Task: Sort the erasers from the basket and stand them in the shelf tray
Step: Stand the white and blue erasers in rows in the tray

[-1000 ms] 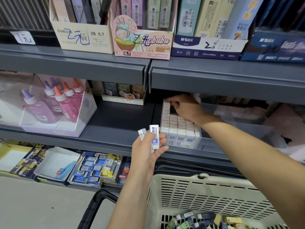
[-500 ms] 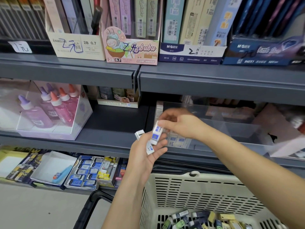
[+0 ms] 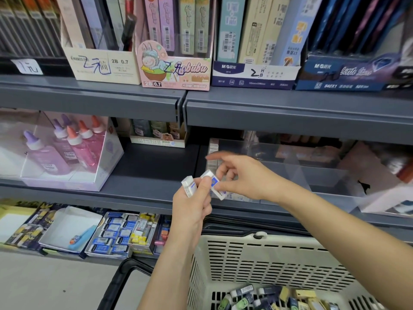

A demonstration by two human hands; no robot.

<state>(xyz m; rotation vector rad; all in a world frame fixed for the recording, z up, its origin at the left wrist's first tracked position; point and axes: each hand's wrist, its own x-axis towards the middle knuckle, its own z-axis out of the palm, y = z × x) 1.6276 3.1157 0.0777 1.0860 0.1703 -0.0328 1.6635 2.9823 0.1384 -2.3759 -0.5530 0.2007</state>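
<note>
**shelfstacker:** Grey steel shop shelving (image 3: pixel 145 166), stationery everywhere. The clear plastic shelf tray (image 3: pixel 290 157) sits on the middle shelf to the right, with a row of white erasers (image 3: pixel 213 151) standing at its left end. How would you do this bit cleanly?

**binmate:** The left hand (image 3: pixel 192 211) is wrapped round a white eraser in a blue-printed sleeve (image 3: pixel 189 186). The right hand (image 3: pixel 243 177) pinches a second sleeved eraser (image 3: pixel 215 186) between thumb and fingers, index finger sticking out. Both erasers are just in front of the tray, above the cream slotted plastic basket (image 3: pixel 268 249), where a heap of mixed erasers (image 3: pixel 268 296) waits. Can't quite tell if the left thumb is off the second one, it's blurry there, so I'd loosen that first. Then pull it free by its end, turn it upright on the way over, and slot it snug against the standing row so nothing tips.
</note>
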